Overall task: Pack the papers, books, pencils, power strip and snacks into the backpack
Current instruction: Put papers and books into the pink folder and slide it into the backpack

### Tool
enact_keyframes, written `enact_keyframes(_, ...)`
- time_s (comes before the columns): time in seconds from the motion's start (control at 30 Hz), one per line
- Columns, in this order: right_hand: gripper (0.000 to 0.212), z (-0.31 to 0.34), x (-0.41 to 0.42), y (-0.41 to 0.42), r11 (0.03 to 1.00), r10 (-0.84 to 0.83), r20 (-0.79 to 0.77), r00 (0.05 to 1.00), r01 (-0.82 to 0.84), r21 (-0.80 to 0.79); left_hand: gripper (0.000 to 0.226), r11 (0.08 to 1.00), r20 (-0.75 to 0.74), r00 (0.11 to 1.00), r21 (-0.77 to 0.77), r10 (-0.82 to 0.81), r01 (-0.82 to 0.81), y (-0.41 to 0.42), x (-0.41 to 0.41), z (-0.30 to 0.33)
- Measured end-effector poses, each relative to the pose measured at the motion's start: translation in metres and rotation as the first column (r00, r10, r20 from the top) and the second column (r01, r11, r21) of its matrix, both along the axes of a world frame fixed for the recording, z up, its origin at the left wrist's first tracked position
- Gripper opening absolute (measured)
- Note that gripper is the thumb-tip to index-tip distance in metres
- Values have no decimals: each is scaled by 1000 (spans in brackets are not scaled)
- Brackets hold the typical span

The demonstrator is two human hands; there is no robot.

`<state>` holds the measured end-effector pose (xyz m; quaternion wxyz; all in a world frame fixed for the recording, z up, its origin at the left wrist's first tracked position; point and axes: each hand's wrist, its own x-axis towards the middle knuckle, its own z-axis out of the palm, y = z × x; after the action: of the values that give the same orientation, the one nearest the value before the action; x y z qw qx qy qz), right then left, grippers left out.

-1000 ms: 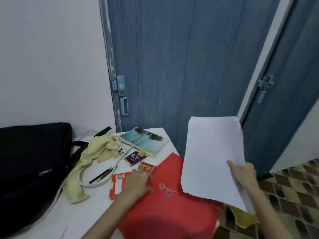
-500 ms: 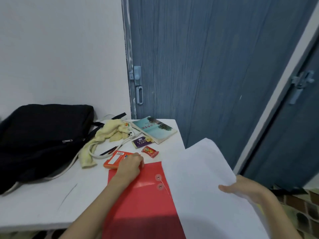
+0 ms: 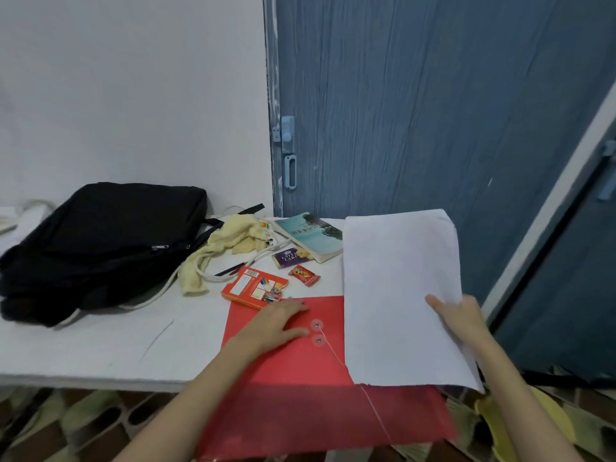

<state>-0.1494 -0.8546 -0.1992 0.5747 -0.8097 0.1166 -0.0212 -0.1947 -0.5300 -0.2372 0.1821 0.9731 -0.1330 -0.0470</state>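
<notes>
My right hand (image 3: 458, 316) grips a stack of white papers (image 3: 400, 291) by its right edge, held over the right part of a red string-tie folder (image 3: 293, 388). My left hand (image 3: 276, 323) lies flat on the folder with fingers straight, beside its string buttons. The black backpack (image 3: 100, 248) lies zipped on the left of the white table (image 3: 100, 348). A teal book (image 3: 310, 236), a purple snack pack (image 3: 288, 258), a red candy (image 3: 304, 275), an orange pencil box (image 3: 255, 286) and dark pencils (image 3: 230, 270) lie between them.
A yellow cloth (image 3: 226, 248) covers a white cable (image 3: 213, 278) beside the backpack. A blue door (image 3: 416, 111) stands behind the table's right end. The folder overhangs the table's front edge above a patterned floor (image 3: 66, 425). A yellow object (image 3: 520, 418) lies on the floor at right.
The view has turned left, bringing the backpack fully in. My right hand raised the papers from low at the right to over the folder. My left hand slid down onto the folder.
</notes>
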Motion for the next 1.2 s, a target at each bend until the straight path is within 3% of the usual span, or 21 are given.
enact_keyframes(0.1, 38, 5, 2, 4, 998, -53, 99, 994, 51, 23, 59, 994, 83, 995, 95, 47, -55, -10, -6, -5)
enact_keyframes(0.2, 38, 11, 3, 5, 991, -132, 185, 974, 122, 63, 64, 986, 187, 980, 135, 70, -96, -20, -6, -3)
enact_keyframes(0.33, 37, 22, 3, 2, 982, -182, 274, 944, 161, 97, 24, 977, 301, 946, 134, 122, -168, -23, 5, 23)
enact_keyframes(0.63, 35, 41, 1, 13, 980, -180, 379, 908, 130, 154, 38, 983, 217, 961, 21, 172, -181, -20, 21, 51)
enact_keyframes(0.87, 29, 64, 20, 43, 980, -160, 514, 843, 72, 186, 22, 978, 58, 986, -149, 157, -147, 29, 39, 77)
enact_keyframes(0.93, 25, 67, 31, 58, 990, -123, 564, 817, 58, 132, 16, 984, 117, 978, -58, 173, -167, 42, 45, 78)
enact_keyframes(1.07, 14, 66, 49, 88, 992, 47, 627, 778, 38, -122, 30, 969, 199, 961, 117, 193, -219, 54, 58, 68)
enact_keyframes(1.13, 17, 66, 55, 102, 975, 115, 637, 763, 35, -217, 23, 890, 447, 894, 392, 37, -233, 59, 62, 56)
enact_keyframes(1.2, 20, 65, 61, 113, 954, 167, 620, 767, 33, -298, 15, 821, 514, 855, 515, -65, -247, 64, 57, 47)
